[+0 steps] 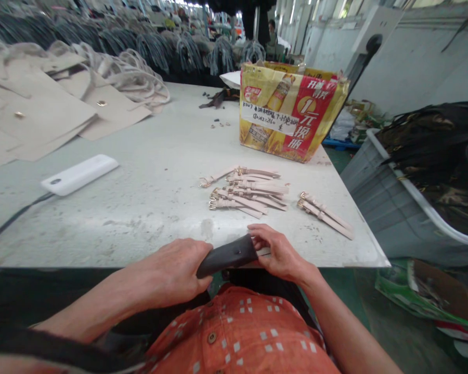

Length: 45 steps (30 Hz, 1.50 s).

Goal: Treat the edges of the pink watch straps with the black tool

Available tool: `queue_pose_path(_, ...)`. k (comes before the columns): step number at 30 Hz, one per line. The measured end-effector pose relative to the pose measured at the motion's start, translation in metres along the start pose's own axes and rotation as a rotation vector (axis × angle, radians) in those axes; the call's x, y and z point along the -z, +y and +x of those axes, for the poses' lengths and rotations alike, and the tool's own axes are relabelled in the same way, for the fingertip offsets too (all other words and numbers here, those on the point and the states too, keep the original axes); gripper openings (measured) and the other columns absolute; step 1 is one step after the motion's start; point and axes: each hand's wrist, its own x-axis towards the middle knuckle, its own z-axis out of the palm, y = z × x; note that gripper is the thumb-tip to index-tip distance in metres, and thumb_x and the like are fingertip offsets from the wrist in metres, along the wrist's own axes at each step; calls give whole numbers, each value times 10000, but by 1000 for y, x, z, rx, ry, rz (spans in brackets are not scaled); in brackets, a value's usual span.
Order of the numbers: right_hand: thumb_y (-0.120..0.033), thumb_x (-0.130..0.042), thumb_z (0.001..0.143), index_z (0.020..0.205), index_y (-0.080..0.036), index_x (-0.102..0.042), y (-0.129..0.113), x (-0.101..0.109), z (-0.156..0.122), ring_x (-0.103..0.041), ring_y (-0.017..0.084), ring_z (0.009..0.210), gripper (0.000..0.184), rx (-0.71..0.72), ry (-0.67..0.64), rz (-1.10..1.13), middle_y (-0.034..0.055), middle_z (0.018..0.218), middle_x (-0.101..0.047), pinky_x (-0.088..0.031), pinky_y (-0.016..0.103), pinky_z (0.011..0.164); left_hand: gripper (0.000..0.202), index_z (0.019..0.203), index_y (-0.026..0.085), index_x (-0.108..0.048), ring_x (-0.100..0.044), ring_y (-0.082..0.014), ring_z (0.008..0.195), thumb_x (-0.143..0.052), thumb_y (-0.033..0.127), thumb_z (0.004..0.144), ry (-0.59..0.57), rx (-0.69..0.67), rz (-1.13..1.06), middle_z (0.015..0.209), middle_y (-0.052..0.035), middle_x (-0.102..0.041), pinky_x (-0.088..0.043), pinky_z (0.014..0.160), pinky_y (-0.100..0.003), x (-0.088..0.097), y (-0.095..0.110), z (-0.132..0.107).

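Note:
My left hand (179, 267) is closed around the left end of a black leather-like piece (228, 255) with a small hole near its right end. The piece is held just over the table's front edge. At its right end, the fingers of my right hand (278, 254) are curled in a pinch. A bit of a pale strip (263, 251) shows between them, mostly hidden by the fingers and the black piece. Beyond my hands lies a pile of beige buckle straps (249, 189) with gold-coloured buckles. Two more buckle straps (325, 214) lie to the right.
A yellow and red cardboard box (288, 117) stands at the table's (159, 208) right rear. Left are a white corded device (80, 175) and stacked beige panels (50, 111) with cords. Small dark bits lie near the box. A grey bin (409, 208) stands beyond the right edge.

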Motion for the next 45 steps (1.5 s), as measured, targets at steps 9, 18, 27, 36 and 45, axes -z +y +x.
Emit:
queue_pose_path(9, -8, -931, 847, 1210, -210, -897, -5, -2, 2, -879, 197, 1076, 417, -87, -8, 51, 158, 1712, -805, -800, 410, 1058, 246, 1028, 303, -879, -924, -343, 938, -734, 442, 888, 62, 40, -72, 993, -56, -968, -622, 841, -392, -1, -35, -9)
queue_pose_path(18, 7, -917, 862, 1114, -213, -897, 0, -3, 2, -894, 194, 1090, 336, -78, 12, 42, 126, 1609, -842, -789, 377, 1052, 222, 1050, 294, -885, -931, -372, 991, -764, 394, 893, 17, 3, -33, 1028, -99, -979, -619, 874, -419, -9, -18, -9)
queue_pose_path(27, -10, -935, 947, 1048, -254, -977, -12, -2, 4, -883, 284, 1359, 268, 0, -1, -8, 83, 1465, -894, -734, 412, 1200, 190, 1025, 299, -851, -927, -340, 1008, -748, 402, 903, 80, -17, -99, 1061, -78, -982, -611, 887, -390, -8, -18, 2)
queue_pose_path(36, -178, -830, 1172, 1124, -234, -987, -22, -2, 7, -839, 254, 1079, 173, 95, -7, -376, 103, 1174, -876, -669, 365, 1005, 351, 1014, 304, -882, -926, -386, 946, -717, 558, 838, 146, 36, -127, 1035, -87, -1003, -652, 880, -460, -6, -44, -22)
queue_pose_path(45, -173, -882, 1007, 1062, -250, -965, -24, 1, 30, -749, 214, 839, 126, 33, -24, -350, 21, 948, -887, -557, 310, 813, 284, 995, 330, -897, -917, -389, 902, -765, 553, 879, 186, 54, -120, 990, -95, -994, -652, 834, -468, -8, -49, -33)
